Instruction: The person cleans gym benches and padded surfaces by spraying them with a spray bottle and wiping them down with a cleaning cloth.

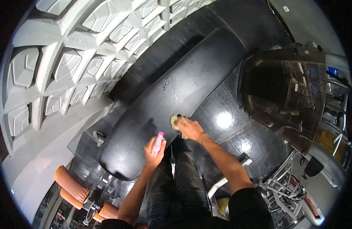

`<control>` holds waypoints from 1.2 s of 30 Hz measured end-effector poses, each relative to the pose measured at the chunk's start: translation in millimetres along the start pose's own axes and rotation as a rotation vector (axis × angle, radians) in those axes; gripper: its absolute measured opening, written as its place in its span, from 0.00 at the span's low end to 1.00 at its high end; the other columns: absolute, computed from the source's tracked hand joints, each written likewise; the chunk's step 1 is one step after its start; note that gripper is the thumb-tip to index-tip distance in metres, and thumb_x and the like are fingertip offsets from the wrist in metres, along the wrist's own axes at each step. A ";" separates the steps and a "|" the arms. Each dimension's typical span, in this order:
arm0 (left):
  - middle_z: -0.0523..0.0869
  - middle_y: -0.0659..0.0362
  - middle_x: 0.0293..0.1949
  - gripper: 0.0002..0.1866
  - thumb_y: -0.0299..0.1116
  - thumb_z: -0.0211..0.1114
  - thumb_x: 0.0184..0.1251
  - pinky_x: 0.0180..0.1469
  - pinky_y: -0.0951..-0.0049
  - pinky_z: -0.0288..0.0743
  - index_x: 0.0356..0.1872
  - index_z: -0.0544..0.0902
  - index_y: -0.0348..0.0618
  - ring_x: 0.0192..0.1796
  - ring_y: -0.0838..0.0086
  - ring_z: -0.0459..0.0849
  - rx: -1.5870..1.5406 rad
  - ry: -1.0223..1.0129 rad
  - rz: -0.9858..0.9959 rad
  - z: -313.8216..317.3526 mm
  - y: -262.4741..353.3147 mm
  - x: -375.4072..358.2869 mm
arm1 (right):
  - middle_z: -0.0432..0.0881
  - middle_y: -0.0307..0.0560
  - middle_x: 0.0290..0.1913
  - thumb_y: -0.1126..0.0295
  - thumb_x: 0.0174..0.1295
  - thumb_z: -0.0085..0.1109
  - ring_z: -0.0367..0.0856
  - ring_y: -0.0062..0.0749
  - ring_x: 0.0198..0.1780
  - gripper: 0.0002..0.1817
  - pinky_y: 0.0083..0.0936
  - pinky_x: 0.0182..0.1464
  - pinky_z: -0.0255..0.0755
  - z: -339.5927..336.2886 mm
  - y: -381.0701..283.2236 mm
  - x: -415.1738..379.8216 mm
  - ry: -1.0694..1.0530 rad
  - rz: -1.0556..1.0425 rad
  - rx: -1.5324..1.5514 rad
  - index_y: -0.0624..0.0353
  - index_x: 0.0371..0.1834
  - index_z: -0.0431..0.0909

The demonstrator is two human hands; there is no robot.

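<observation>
A long black padded bench (pixel 145 110) with rounded ends stretches diagonally in front of me. My right hand (pixel 189 128) is closed on a pale yellowish cloth (pixel 174 122), pressed against the near side of the pad. My left hand (pixel 152 155) is wrapped round a small clear bottle (pixel 157 145) with a bright pink top, held upright over the near edge of the bench. Wet-looking droplets or specks (pixel 166 84) are scattered on the middle of the pad. The cloth's underside is hidden.
A white wall with raised geometric panels (pixel 65 61) runs along the left. Orange foam rollers (pixel 71 185) on a metal frame stand at the lower left. A dark transparent panel (pixel 283 95) and metal machine frames (pixel 283 191) are to the right, above shiny black flooring (pixel 222 103).
</observation>
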State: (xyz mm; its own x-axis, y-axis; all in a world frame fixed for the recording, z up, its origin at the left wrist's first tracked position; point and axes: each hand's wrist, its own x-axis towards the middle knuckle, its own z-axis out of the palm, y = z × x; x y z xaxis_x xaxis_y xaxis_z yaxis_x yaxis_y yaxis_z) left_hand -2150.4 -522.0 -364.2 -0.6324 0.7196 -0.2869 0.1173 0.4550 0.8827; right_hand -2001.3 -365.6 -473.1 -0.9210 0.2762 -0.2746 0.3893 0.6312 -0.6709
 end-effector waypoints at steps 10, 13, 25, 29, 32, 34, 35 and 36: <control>0.86 0.54 0.31 0.05 0.26 0.67 0.63 0.38 0.70 0.77 0.37 0.81 0.36 0.33 0.66 0.86 0.008 0.030 0.015 -4.2 -9.1 0.4 | 0.74 0.53 0.49 0.66 0.64 0.56 0.77 0.52 0.50 0.15 0.43 0.49 0.76 -58.9 23.1 153.3 0.596 0.335 0.037 0.58 0.52 0.70; 0.86 0.54 0.31 0.05 0.26 0.67 0.63 0.38 0.70 0.78 0.37 0.81 0.36 0.34 0.66 0.86 0.070 0.036 0.028 -8.8 -13.6 -2.2 | 0.73 0.52 0.51 0.70 0.59 0.58 0.77 0.52 0.50 0.16 0.43 0.49 0.77 -31.0 9.6 177.5 0.517 0.338 0.034 0.53 0.52 0.73; 0.85 0.54 0.31 0.04 0.25 0.67 0.63 0.37 0.70 0.77 0.36 0.82 0.37 0.32 0.67 0.86 0.040 0.004 -0.055 -14.2 -16.0 -8.4 | 0.72 0.55 0.50 0.72 0.60 0.55 0.76 0.52 0.52 0.13 0.45 0.50 0.75 -52.2 25.3 198.5 0.653 0.498 0.013 0.52 0.49 0.73; 0.85 0.54 0.31 0.04 0.25 0.67 0.63 0.37 0.71 0.77 0.36 0.82 0.36 0.32 0.66 0.85 -0.037 0.008 -0.064 -8.9 -5.7 -7.8 | 0.74 0.53 0.52 0.74 0.55 0.60 0.78 0.48 0.54 0.20 0.40 0.53 0.77 -24.4 -3.9 181.0 0.193 0.043 -0.061 0.51 0.53 0.75; 0.85 0.54 0.32 0.04 0.24 0.67 0.63 0.37 0.71 0.77 0.36 0.82 0.36 0.33 0.67 0.85 -0.016 -0.025 0.038 -10.2 -0.6 -3.7 | 0.74 0.53 0.51 0.74 0.56 0.59 0.79 0.49 0.49 0.19 0.44 0.48 0.77 -45.2 49.2 191.8 0.415 0.291 0.037 0.50 0.52 0.75; 0.85 0.55 0.32 0.04 0.24 0.67 0.63 0.37 0.72 0.77 0.36 0.81 0.36 0.33 0.67 0.85 -0.027 -0.055 -0.008 -12.8 -6.2 -5.3 | 0.74 0.55 0.49 0.74 0.57 0.58 0.79 0.52 0.46 0.16 0.45 0.46 0.77 -87.0 48.4 186.4 0.673 0.638 0.147 0.54 0.50 0.74; 0.85 0.55 0.32 0.04 0.25 0.67 0.63 0.37 0.71 0.77 0.35 0.81 0.36 0.33 0.67 0.85 -0.026 -0.037 -0.017 -13.6 -5.9 -4.8 | 0.74 0.55 0.49 0.74 0.57 0.58 0.79 0.52 0.46 0.16 0.45 0.46 0.77 -80.1 48.8 185.5 0.669 0.643 0.145 0.54 0.50 0.74; 0.85 0.55 0.31 0.04 0.25 0.67 0.63 0.37 0.71 0.77 0.35 0.81 0.36 0.33 0.67 0.85 -0.029 -0.020 -0.028 -13.4 -4.7 -5.2 | 0.74 0.56 0.49 0.74 0.57 0.57 0.79 0.52 0.46 0.15 0.45 0.46 0.77 -68.9 46.4 183.0 0.678 0.580 0.130 0.54 0.49 0.74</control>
State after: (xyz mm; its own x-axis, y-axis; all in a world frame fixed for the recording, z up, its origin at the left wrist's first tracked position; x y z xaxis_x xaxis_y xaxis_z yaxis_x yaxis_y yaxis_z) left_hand -2157.9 -534.9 -361.9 -0.6194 0.7175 -0.3188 0.0773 0.4598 0.8846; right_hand -2151.0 -235.8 -507.0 -0.3599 0.9197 -0.1570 0.7481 0.1839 -0.6375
